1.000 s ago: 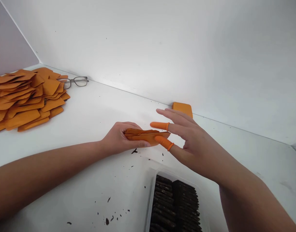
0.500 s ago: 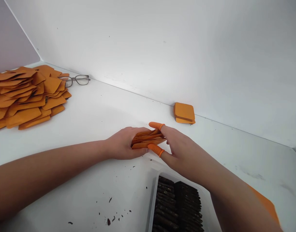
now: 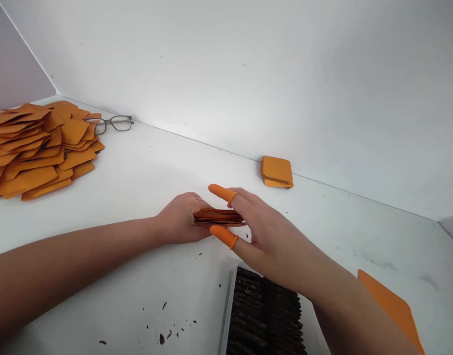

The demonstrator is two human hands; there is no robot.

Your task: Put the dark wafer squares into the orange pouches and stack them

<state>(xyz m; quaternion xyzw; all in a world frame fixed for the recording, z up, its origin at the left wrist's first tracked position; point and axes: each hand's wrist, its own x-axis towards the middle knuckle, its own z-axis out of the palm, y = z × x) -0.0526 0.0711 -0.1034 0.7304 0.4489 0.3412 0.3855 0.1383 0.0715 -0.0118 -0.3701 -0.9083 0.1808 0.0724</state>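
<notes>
The left hand (image 3: pixel 184 218) holds one end of a bunch of orange packets (image 3: pixel 221 216) above the white table (image 3: pixel 167 167), and the right hand (image 3: pixel 267 229), in two orange finger caps (image 3: pixel 223 236), is spread wide around the other end.

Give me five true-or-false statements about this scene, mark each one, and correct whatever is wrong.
1. The left hand holds a bundle of flat orange packets. True.
2. The eyeglasses lie inside the plastic container. False: they lie at the edge of the large orange pile.
3. The right hand wears orange finger cots on its thumb and one finger. True.
4. The dark pieces in the container form a single row. False: they form two rows side by side.
5. A small orange stack sits near the back wall. True.
</notes>
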